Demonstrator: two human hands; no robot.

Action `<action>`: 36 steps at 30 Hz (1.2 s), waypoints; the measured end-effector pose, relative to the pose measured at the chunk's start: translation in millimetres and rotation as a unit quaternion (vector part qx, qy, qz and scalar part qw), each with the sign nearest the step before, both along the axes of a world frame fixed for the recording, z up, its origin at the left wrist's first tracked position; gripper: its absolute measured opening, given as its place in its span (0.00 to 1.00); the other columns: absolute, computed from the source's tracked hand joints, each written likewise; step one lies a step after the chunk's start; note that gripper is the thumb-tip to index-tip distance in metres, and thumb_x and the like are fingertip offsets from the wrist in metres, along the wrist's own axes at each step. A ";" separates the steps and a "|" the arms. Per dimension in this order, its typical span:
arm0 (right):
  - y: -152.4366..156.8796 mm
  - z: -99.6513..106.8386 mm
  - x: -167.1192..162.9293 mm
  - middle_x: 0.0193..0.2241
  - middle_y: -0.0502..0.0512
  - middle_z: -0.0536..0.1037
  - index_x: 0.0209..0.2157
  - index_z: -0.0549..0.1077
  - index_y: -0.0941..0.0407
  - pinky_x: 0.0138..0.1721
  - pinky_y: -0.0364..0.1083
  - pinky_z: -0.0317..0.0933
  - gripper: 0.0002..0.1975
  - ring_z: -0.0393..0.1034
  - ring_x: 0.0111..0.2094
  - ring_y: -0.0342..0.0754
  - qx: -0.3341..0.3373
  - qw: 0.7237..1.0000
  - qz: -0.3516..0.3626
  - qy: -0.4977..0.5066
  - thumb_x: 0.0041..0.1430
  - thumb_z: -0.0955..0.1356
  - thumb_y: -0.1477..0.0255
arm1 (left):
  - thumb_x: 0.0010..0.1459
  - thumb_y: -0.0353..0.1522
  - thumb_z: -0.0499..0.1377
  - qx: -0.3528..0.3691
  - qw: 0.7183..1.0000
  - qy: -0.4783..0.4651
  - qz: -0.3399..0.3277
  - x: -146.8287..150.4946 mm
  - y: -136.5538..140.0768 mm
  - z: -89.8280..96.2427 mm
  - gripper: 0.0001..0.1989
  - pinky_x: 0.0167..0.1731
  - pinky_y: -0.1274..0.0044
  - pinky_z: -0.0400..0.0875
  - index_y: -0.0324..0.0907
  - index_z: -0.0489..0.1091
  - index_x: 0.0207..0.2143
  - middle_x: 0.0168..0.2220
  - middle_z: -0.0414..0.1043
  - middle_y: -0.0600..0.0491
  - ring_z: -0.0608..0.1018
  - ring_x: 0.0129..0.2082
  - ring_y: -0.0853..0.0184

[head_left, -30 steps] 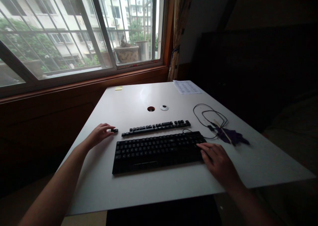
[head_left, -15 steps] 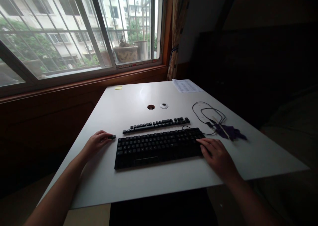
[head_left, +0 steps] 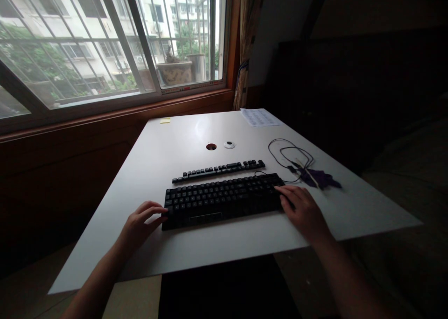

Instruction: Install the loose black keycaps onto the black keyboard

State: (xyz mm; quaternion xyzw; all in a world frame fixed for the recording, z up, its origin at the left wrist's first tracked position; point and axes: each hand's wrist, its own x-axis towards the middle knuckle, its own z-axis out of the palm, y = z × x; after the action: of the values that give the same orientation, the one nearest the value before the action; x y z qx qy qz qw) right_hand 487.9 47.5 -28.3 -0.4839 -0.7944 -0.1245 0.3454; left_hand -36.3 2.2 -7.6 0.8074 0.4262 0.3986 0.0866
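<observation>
A black keyboard (head_left: 224, 200) lies on the table, its lower rows bare of caps. At its left edge is my left hand (head_left: 142, 221), thumb and fingertips closed on a small black keycap against the lower left corner; the fingers largely hide the cap. My right hand (head_left: 303, 209) grips the keyboard's right end, fingertips over the top and thumb near the edge. Behind the keyboard, loose black keycaps (head_left: 217, 171) stand lined up in two rows.
The white table (head_left: 140, 263) carries a coiled black cable (head_left: 294, 147), a purple cloth (head_left: 324, 179) with a thin pale stick (head_left: 311, 176), printed paper (head_left: 261, 117), a yellow note (head_left: 165, 120), a round hole (head_left: 211, 146) and its white cover (head_left: 229, 145). A barred window is at the left.
My left hand has moved from beside the keyboard's upper left corner, with a keycap in its fingers, down and right onto the keyboard's left edge. My right hand stays on the right end.
</observation>
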 end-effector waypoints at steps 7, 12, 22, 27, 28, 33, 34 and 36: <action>0.9 -0.9 0.5 0.47 0.60 0.78 0.58 0.74 0.53 0.55 0.59 0.69 0.17 0.72 0.49 0.57 -0.003 1.000 -0.001 -0.001 0.70 0.66 0.74 | 0.64 0.29 0.65 0.023 1.000 0.016 -0.007 -1.1 -2.8 -4.7 0.08 0.36 0.78 0.80 0.46 0.79 0.45 0.39 0.78 0.52 0.83 0.36 0.68; 1.9 -2.5 1.5 0.47 0.60 0.78 0.58 0.74 0.52 0.55 0.59 0.69 0.17 0.72 0.49 0.57 -0.005 1.000 -0.001 -0.003 0.70 0.66 0.74 | 0.65 0.28 0.65 0.033 0.999 0.039 -0.014 -2.3 -3.9 -9.4 0.09 0.37 0.78 0.80 0.47 0.79 0.47 0.40 0.78 0.51 0.83 0.37 0.68; 1.8 -2.7 2.6 0.48 0.60 0.78 0.58 0.75 0.52 0.55 0.59 0.69 0.19 0.72 0.50 0.58 -0.012 1.000 -0.003 -0.001 0.69 0.66 0.73 | 0.67 0.30 0.62 0.068 0.992 0.102 0.023 -1.0 -7.5 -6.9 0.11 0.38 0.74 0.80 0.49 0.78 0.50 0.42 0.79 0.50 0.82 0.38 0.67; 1.8 -2.6 2.5 0.48 0.60 0.78 0.59 0.75 0.51 0.55 0.60 0.69 0.19 0.72 0.49 0.58 -0.014 1.000 -0.003 -0.001 0.69 0.66 0.73 | 0.67 0.28 0.61 0.073 0.990 0.121 0.018 -3.6 -7.5 -6.9 0.15 0.39 0.75 0.80 0.51 0.77 0.53 0.43 0.78 0.50 0.81 0.40 0.67; 1.8 -2.5 2.4 0.48 0.60 0.78 0.59 0.75 0.51 0.55 0.60 0.69 0.19 0.72 0.49 0.58 -0.014 1.000 -0.003 -0.003 0.69 0.66 0.73 | 0.67 0.28 0.61 0.072 0.990 0.123 0.016 -4.1 -7.4 -7.1 0.15 0.39 0.75 0.79 0.51 0.76 0.54 0.44 0.78 0.50 0.81 0.40 0.67; 2.1 -2.6 2.2 0.47 0.60 0.78 0.58 0.75 0.52 0.54 0.59 0.68 0.18 0.71 0.49 0.58 -0.008 1.000 -0.001 -0.008 0.69 0.66 0.73 | 0.67 0.28 0.62 0.071 0.989 0.129 0.010 -3.8 -6.8 -6.8 0.16 0.40 0.75 0.79 0.52 0.76 0.55 0.44 0.78 0.51 0.81 0.40 0.67; 2.2 -2.7 2.2 0.47 0.60 0.78 0.58 0.75 0.52 0.54 0.59 0.68 0.18 0.71 0.49 0.58 -0.007 1.000 -0.001 -0.008 0.69 0.66 0.73 | 0.67 0.27 0.62 0.072 0.989 0.128 0.008 -3.3 -6.8 -7.0 0.16 0.40 0.75 0.79 0.52 0.75 0.55 0.44 0.78 0.51 0.81 0.40 0.67; 2.2 -2.7 2.1 0.47 0.59 0.78 0.57 0.75 0.52 0.54 0.58 0.68 0.17 0.71 0.50 0.57 -0.007 1.000 -0.001 -0.009 0.69 0.66 0.73 | 0.67 0.27 0.62 0.074 0.989 0.125 0.008 -2.7 -6.7 -8.1 0.17 0.40 0.75 0.79 0.51 0.75 0.55 0.44 0.78 0.50 0.81 0.40 0.67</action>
State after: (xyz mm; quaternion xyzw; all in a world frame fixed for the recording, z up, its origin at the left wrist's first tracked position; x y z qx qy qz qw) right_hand 490.0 49.6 -31.0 -0.4860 -0.7977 -0.1236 0.3350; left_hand -38.9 -4.5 -15.7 0.8518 0.4096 0.3252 -0.0304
